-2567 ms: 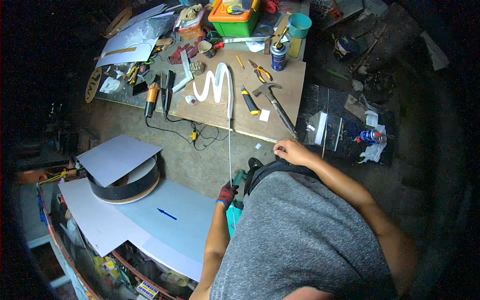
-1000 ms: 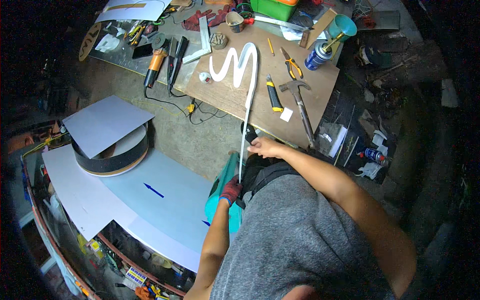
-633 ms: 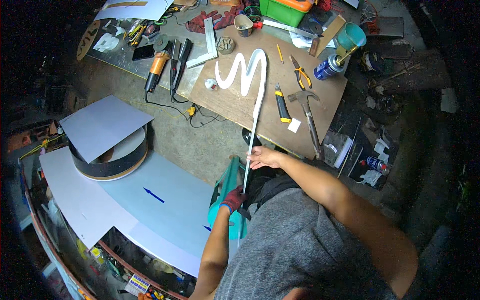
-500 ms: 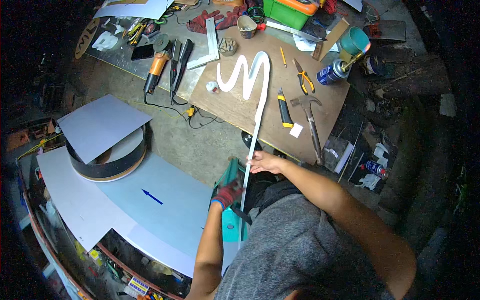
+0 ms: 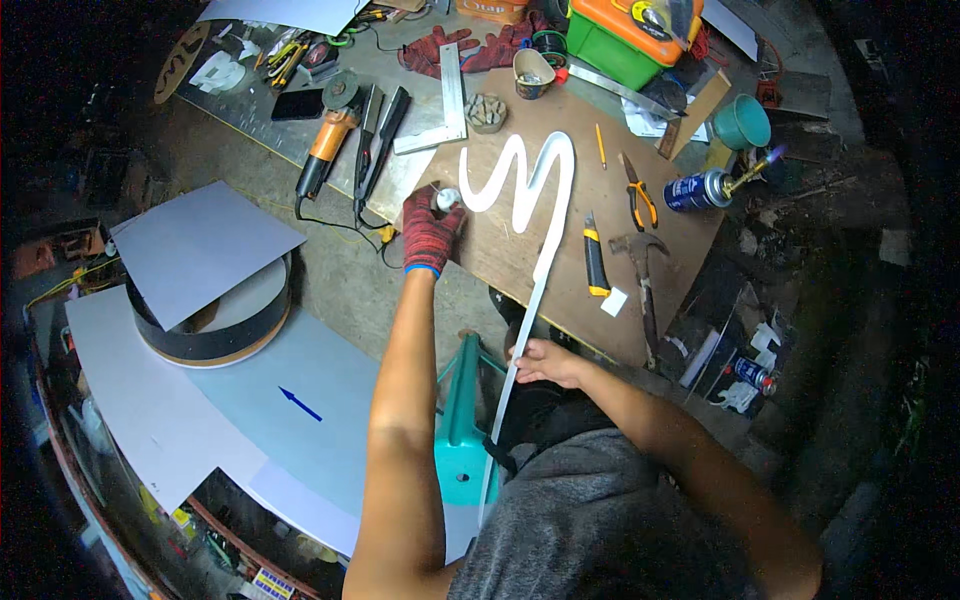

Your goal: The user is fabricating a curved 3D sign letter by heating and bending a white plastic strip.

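My left hand [image 5: 433,228], in a red knit glove, reaches to the near edge of the board with its fingers closed around a small white bottle [image 5: 447,200]. My bare right hand [image 5: 548,362] pinches a long narrow white strip [image 5: 508,385] between thumb and fingers, close to my body. The strip's upper end meets a white wavy letter-like piece [image 5: 520,190] lying on the brown board [image 5: 500,245]. Its lower end runs down past a teal stool [image 5: 462,470] beside my leg.
Right of the wavy piece lie a utility knife [image 5: 596,262], pliers [image 5: 637,195], a hammer [image 5: 645,285] and a pencil [image 5: 601,146]. A gas torch [image 5: 700,190] shows a small flame at its nozzle. An angle grinder [image 5: 328,140] and a metal square [image 5: 452,105] lie left. White sheets [image 5: 150,400] lie lower left.
My left hand has moved from beside the strip up to the board and taken hold of the small white bottle. My right hand keeps its pinch on the strip.
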The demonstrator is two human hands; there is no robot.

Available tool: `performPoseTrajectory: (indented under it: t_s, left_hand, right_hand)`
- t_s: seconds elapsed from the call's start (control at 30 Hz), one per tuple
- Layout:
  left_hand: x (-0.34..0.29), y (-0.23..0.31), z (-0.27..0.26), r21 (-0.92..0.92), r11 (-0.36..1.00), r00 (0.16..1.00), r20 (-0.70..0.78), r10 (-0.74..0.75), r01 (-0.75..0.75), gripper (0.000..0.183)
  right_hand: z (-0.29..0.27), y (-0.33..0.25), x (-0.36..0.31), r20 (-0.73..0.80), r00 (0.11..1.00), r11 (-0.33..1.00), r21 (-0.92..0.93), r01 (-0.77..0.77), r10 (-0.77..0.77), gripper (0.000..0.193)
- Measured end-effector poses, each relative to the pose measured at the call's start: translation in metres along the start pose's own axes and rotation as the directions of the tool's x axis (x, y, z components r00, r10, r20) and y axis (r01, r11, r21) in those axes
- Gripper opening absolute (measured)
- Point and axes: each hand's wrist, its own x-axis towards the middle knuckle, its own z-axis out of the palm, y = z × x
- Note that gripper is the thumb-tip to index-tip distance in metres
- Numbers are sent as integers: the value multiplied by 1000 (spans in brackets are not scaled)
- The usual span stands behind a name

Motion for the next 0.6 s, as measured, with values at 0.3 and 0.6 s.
performPoseTrajectory:
  t_s: [0.3,0.6]
  left_hand:
    - [43,4,-2,-10,992,991,-56,-124,124,35]
    - [86,-45,-2,150,984,967,-250,-58,97,48]
  right_hand:
    - [-5,-1,-2,-19,1000,1000,8,-10,11,36]
    - [0,4,4,-12,1000,1000,22,-18,19,35]
